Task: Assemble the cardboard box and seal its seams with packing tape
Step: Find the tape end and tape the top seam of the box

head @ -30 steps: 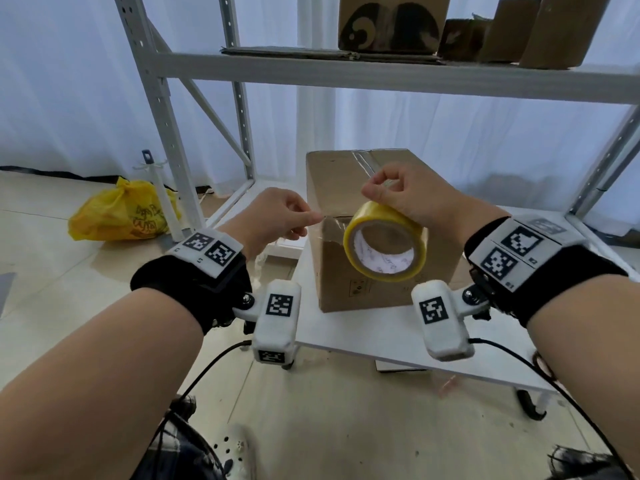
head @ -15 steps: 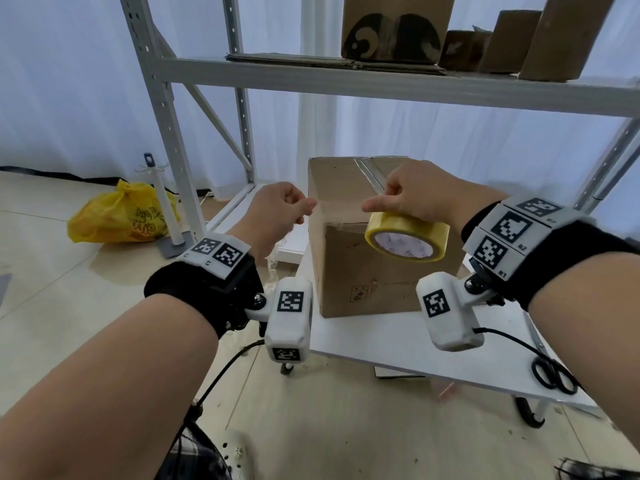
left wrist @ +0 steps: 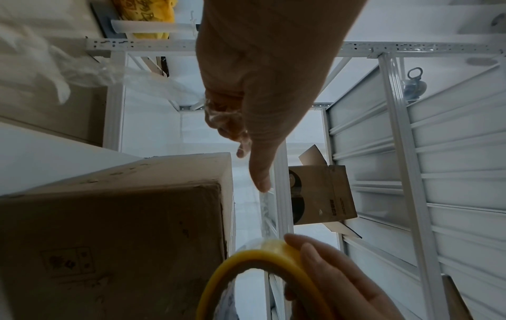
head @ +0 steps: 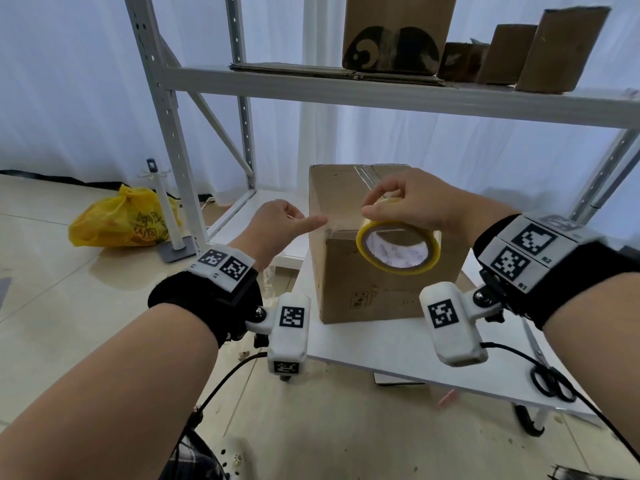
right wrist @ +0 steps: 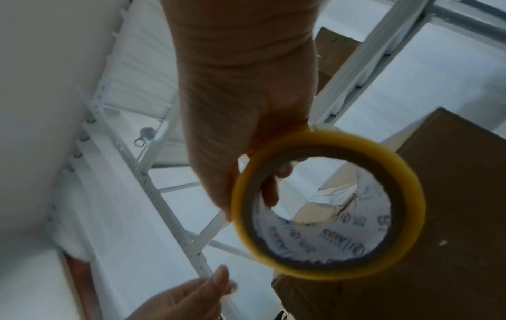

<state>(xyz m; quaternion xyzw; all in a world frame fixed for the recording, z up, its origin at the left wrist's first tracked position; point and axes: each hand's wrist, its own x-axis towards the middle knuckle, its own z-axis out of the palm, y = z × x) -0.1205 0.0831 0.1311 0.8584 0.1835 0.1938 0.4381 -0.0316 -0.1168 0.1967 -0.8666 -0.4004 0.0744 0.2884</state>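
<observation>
The cardboard box point(head: 374, 244) stands closed on the white table point(head: 398, 344), under a grey metal shelf rack point(head: 381, 98), with a strip of clear tape already running along its top seam. The right hand point(head: 415, 202) holds the roll of yellow packing tape point(head: 398, 247) in front of the box's upper near edge, thumb and fingers curled over the rim; in the right wrist view a fingertip point(right wrist: 269, 194) shows inside the roll's printed core, so the grip closes through the ring. The left hand point(head: 277, 223) is level with it, just off the box's left corner, pinching the free end of the tape between thumb and forefinger, and a short clear length of pulled-out tape point(head: 343, 221) spans from that pinch to the roll, across the box's top front edge. In the left wrist view the tape point(left wrist: 267, 207) hangs as a thin, glinting ribbon from the left fingertip down to the roll, and some clear film seems to cling to the curled fingers above it. Whether the stretched tape touches the cardboard cannot be told. A pair of black scissors point(head: 550, 379) lies near the table's right edge. On the shelf above sit 4 more brown cardboard boxes point(head: 394, 29) over flat cardboard sheets. On the floor to the left are a yellow plastic bag point(head: 121, 220) and a white stand point(head: 166, 209) on a grey base.
</observation>
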